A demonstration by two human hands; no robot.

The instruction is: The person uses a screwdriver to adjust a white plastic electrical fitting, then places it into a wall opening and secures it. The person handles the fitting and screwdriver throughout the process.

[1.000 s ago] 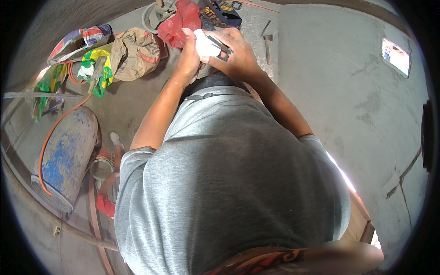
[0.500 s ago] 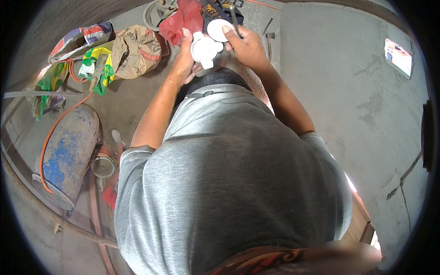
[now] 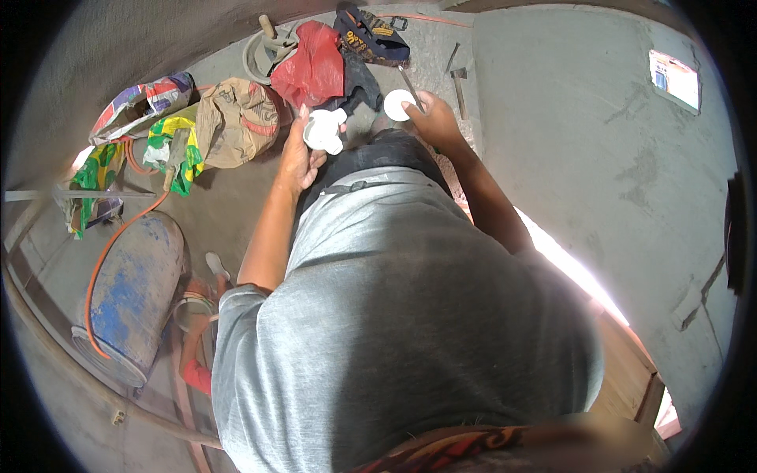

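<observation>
My left hand is closed round a white round junction box with short side stubs, its hollow side facing up. To the right, apart from the box, my right hand pinches a flat white round cover between thumb and fingers. The same hand also holds a slim dark rod-like tool, pointing up and away; its kind does not show clearly. Both hands are held out in front of my waist.
A red plastic bag and a dark bag lie beyond my hands, a hammer right of them. Sacks and a blue barrel with an orange hose are left. Another person's arm reaches a bucket.
My hands have moved apart and slightly nearer my body. The cover has shifted right, away from the box. The other person's arm now reaches to the bucket.
</observation>
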